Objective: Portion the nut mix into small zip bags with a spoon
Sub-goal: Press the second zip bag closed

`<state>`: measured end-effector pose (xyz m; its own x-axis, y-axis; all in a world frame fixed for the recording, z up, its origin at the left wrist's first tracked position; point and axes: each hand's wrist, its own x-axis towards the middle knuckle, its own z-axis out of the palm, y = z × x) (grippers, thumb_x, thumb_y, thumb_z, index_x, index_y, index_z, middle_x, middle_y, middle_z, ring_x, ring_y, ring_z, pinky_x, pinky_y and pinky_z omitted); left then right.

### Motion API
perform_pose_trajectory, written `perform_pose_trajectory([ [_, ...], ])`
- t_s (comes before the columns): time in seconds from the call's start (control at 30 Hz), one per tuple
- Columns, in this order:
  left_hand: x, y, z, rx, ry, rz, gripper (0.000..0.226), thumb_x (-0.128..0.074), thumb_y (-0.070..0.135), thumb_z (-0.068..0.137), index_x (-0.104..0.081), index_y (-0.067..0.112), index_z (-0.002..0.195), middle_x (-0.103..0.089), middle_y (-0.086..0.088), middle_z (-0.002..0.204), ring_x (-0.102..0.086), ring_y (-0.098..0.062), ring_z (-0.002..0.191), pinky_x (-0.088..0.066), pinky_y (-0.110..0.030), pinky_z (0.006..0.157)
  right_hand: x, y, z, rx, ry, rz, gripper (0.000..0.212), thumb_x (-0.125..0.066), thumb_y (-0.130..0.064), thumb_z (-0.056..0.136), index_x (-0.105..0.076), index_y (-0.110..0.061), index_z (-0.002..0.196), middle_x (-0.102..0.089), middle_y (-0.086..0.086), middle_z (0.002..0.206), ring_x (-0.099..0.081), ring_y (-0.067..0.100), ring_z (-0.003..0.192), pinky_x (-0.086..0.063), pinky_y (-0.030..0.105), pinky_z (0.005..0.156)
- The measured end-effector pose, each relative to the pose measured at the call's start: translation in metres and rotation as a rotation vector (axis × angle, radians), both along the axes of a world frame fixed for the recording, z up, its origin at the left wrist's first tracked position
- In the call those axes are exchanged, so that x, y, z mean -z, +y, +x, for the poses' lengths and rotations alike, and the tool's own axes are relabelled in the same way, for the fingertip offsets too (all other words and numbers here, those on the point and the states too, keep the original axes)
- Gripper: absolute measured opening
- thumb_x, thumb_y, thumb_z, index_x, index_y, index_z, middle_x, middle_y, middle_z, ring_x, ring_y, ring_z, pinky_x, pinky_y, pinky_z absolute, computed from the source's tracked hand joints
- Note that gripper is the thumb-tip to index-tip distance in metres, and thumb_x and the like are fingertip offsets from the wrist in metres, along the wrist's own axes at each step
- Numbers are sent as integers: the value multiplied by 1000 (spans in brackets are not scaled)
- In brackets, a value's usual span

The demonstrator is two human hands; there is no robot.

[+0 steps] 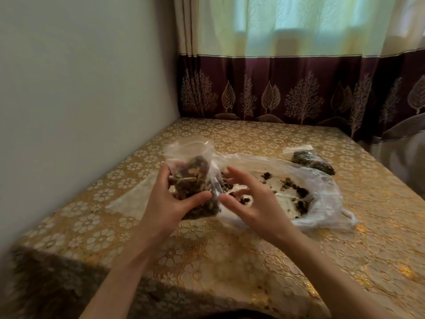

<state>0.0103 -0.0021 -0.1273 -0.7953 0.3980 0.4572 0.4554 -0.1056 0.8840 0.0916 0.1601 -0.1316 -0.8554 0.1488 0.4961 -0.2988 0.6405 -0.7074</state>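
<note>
My left hand point(165, 199) grips a small clear zip bag point(195, 180) filled with dark nut mix, held upright above the table with its top open. Just right of that bag my right hand point(250, 196) hovers with fingers spread and holds nothing. Behind both hands a large clear plastic bag point(322, 199) lies flat with scattered remnants of nut mix point(299, 196) inside. A second filled small zip bag point(312, 161) lies on its side at the back right. No spoon is visible.
The table wears a gold floral cloth point(230, 261) and stands in a corner, with a plain wall point(80, 88) to the left and a maroon patterned curtain point(299, 93) behind. The table's near edge falls away at the lower left.
</note>
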Motion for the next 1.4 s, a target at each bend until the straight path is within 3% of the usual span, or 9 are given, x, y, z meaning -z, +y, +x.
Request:
perform_pose_trajectory([
  [0.17, 10, -20, -11, 171, -136, -207, 81, -82, 56, 46, -39, 60, 114, -52, 18, 112, -60, -4, 97, -55, -26, 77, 8, -8, -20, -145, -257, -3, 87, -67, -51, 72, -29, -26, 146, -55, -8, 130, -53, 6, 116, -46, 32, 101],
  [0.3, 16, -27, -19, 111, -130, -215, 80, -84, 46, 49, -45, 49, 119, -58, 18, 111, -58, 7, 97, -50, -11, 74, 11, -13, -28, -150, -262, 47, 75, -75, -34, 76, -36, -31, 140, -53, -22, 114, -54, -4, 104, -47, 26, 96],
  [0.47, 3, -18, -21, 169, -62, -31, 64, -84, 33, 47, -57, 56, 101, -66, 20, 103, -62, 4, 96, -49, -10, 69, 5, -12, -31, -173, -86, -92, 71, -77, -15, 75, -40, -32, 133, -56, -12, 121, -54, -1, 108, -50, 22, 88],
  [0.63, 11, -21, -23, 394, -185, -63, 70, -83, 34, 56, -51, 45, 117, -63, 14, 116, -61, -7, 108, -51, -17, 79, 13, -7, -25, -214, -87, -145, 75, -76, -29, 73, -38, -28, 139, -56, -10, 125, -56, 1, 107, -51, 21, 85],
  [0.8, 8, -18, -18, 136, -53, -88, 40, -80, 49, 59, -60, 58, 93, -66, 23, 100, -62, 4, 93, -49, -10, 68, 8, -10, -30, -209, -72, -156, 42, -72, -30, 80, -55, -34, 118, -66, -8, 111, -63, 9, 100, -54, 35, 84],
  [0.9, 0, -17, -15, 111, -18, -5, 38, -74, 50, 57, -62, 57, 92, -68, 19, 98, -63, 1, 92, -50, -10, 65, 5, -14, -28, -174, 44, -206, 46, -71, -40, 76, -59, -26, 118, -67, -10, 108, -63, 12, 99, -54, 37, 83],
  [1.1, 1, -20, -12, 253, -78, -103, 75, -73, 60, 60, -51, 28, 124, -64, 21, 112, -61, 0, 103, -49, -11, 75, 10, -16, -26, -176, -21, -213, 51, -67, -46, 78, -54, -29, 124, -62, -9, 114, -60, 6, 105, -52, 26, 85],
  [1.23, 1, -15, -13, 171, -86, -33, 49, -70, 31, 69, -59, 20, 116, -69, 9, 108, -63, -7, 103, -50, -15, 81, 9, -19, -29, -147, -5, -315, 44, -65, -41, 77, -60, -24, 118, -66, -8, 107, -63, 5, 101, -53, 27, 86],
  [1.4, -2, -6, -15, 146, -198, 100, 33, -74, 32, 59, -70, 23, 90, -72, 2, 92, -67, -22, 94, -55, -33, 83, 2, -19, -32, -171, 44, -501, 13, -71, -21, 78, -71, -18, 90, -72, -3, 92, -67, 8, 88, -54, 21, 73],
])
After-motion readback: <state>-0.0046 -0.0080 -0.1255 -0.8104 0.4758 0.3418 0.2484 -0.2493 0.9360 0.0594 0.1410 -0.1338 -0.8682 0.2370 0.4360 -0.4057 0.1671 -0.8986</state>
